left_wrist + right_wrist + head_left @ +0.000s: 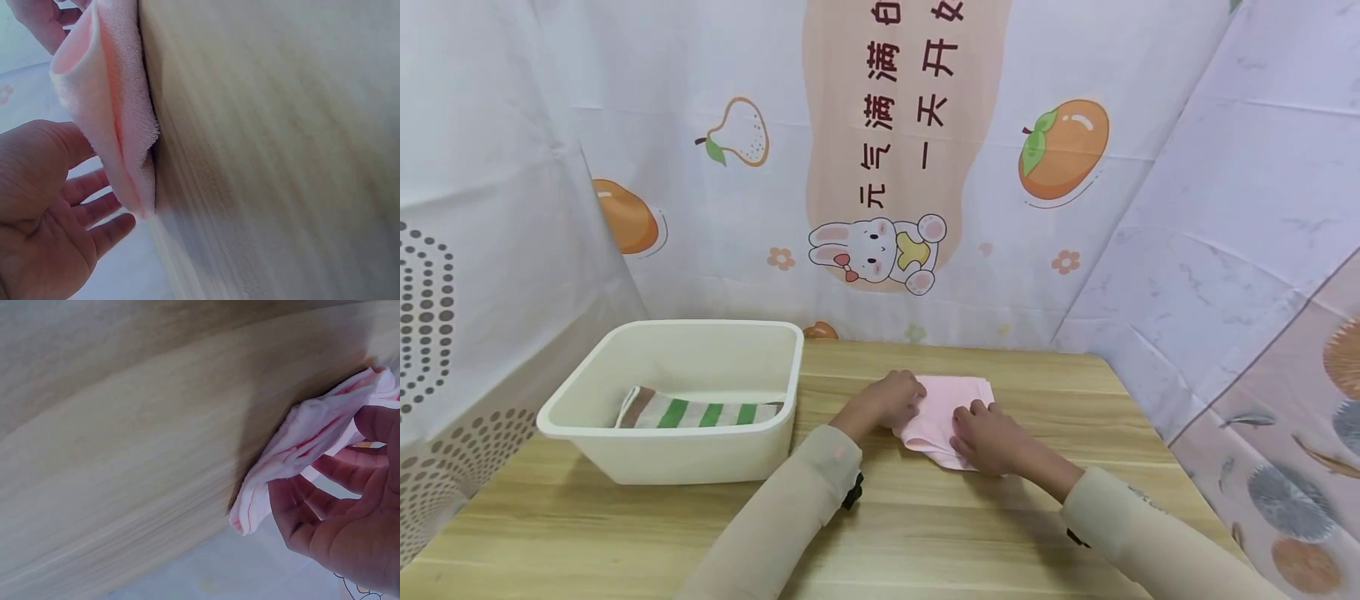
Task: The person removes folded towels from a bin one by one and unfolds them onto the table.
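Touching a folded pink cloth (pixel 936 412) near the far edge of the table (pixel 917 533), with left hand (pixel 897 400) on its left side and right hand (pixel 988 437) on its right, both loosely relaxed.

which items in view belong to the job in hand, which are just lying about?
Job in hand:
pink cloth, being handled
wooden table, work surface

Apparently not in use:
white basin
striped cloth, inside the basin
printed curtain, backdrop

White tub (pixel 692 460) blocks desk (pixel 925 542) L side; gap betw. tub & L hand (pixel 891 400) passable; far R corner free.
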Available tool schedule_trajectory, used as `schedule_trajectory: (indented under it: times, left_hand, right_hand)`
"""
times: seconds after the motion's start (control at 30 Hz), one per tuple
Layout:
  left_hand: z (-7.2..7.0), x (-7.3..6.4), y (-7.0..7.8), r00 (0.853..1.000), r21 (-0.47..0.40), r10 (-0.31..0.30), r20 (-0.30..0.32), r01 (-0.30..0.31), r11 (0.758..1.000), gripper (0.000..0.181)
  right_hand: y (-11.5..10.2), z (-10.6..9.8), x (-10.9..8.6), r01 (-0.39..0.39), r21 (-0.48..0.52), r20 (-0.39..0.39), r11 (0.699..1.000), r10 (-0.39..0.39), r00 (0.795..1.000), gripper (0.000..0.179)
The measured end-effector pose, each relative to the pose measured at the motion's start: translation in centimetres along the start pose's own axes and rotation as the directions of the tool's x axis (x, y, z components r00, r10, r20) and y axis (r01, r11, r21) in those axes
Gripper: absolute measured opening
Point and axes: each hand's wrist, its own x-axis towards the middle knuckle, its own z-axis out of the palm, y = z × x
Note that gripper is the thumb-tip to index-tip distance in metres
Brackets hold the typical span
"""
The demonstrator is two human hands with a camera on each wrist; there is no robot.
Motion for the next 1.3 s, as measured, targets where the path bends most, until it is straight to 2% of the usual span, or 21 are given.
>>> schedule_trajectory:
  times: [0.17, 0.23, 0.33, 0.4, 0.5, 0.6, 0.7, 0.8, 0.87, 0.97, 1.13, 1.3]
  left_hand:
    - [0.2, -0.7, -0.1, 0.999, -0.066, -0.029, -0.044, 0.026, 0.998, 0.03]
    - [0.4, -1.1, 0.0, 0.996, -0.117, -0.059, -0.068, 0.051, 0.992, 0.032]
    - [0.7, -1.8, 0.2, 0.986, -0.212, -0.129, -0.106, 0.104, 0.972, 0.032]
    - [0.8, -2.4, 0.5, 0.976, -0.269, -0.176, -0.131, 0.136, 0.954, 0.031]
    - [0.8, -3.1, 1.1, 0.968, -0.309, -0.2, -0.155, 0.144, 0.94, 0.03]
    - [0.8, -3.4, 2.2, 0.973, -0.267, -0.169, -0.154, 0.124, 0.956, 0.032]
    - [0.9, -3.2, 3.5, 0.987, -0.142, -0.097, -0.128, 0.079, 0.987, 0.031]
    - [1.1, -2.9, 4.2, 0.997, -0.034, -0.005, -0.075, 0.003, 0.999, 0.029]
    - [1.2, -2.8, 4.1, 0.999, -0.007, 0.042, -0.032, -0.042, 0.999, 0.029]
    - [1.2, -2.8, 3.4, 0.997, -0.002, 0.077, 0.007, -0.077, 0.997, 0.03]
    - [0.7, -2.8, 2.4, 0.994, 0.008, 0.103, 0.042, -0.103, 0.995, 0.031]
    - [0.0, -3.0, 1.7, 0.993, 0.056, 0.113, 0.047, -0.115, 0.992, 0.037]
  right_hand:
    - [0.8, -0.2, 0.4, 0.031, 0.031, -0.035, 0.999, -0.03, 0.999, 0.019]
    - [1.2, -0.3, 0.7, 0.053, 0.035, -0.056, 0.998, -0.051, 0.997, 0.017]
    - [1.9, -0.2, 1.4, 0.079, 0.033, -0.079, 0.996, -0.077, 0.994, 0.02]
    - [2.3, -0.2, 2.1, 0.071, 0.04, -0.073, 0.997, -0.067, 0.995, 0.025]
    - [2.9, -0.3, 3.0, 0.056, 0.053, -0.049, 0.997, -0.053, 0.997, 0.033]
    - [3.9, -0.2, 3.9, 0.068, 0.066, -0.024, 0.995, -0.067, 0.997, 0.034]
    - [4.9, 0.1, 4.4, 0.109, 0.071, -0.012, 0.991, -0.109, 0.994, 0.031]
    - [5.3, 0.2, 4.5, 0.135, 0.084, 0.008, 0.987, -0.136, 0.991, 0.029]
    - [5.3, 0.1, 4.4, 0.139, 0.089, 0.022, 0.986, -0.141, 0.99, 0.029]
    - [5.2, 0.2, 4.1, 0.149, 0.083, 0.033, 0.985, -0.152, 0.988, 0.03]
    - [5.0, 0.1, 3.0, 0.164, 0.036, 0.027, 0.986, -0.165, 0.986, 0.032]
    - [3.7, 0.1, 1.1, 0.187, -0.058, -0.024, 0.981, -0.189, 0.982, 0.031]
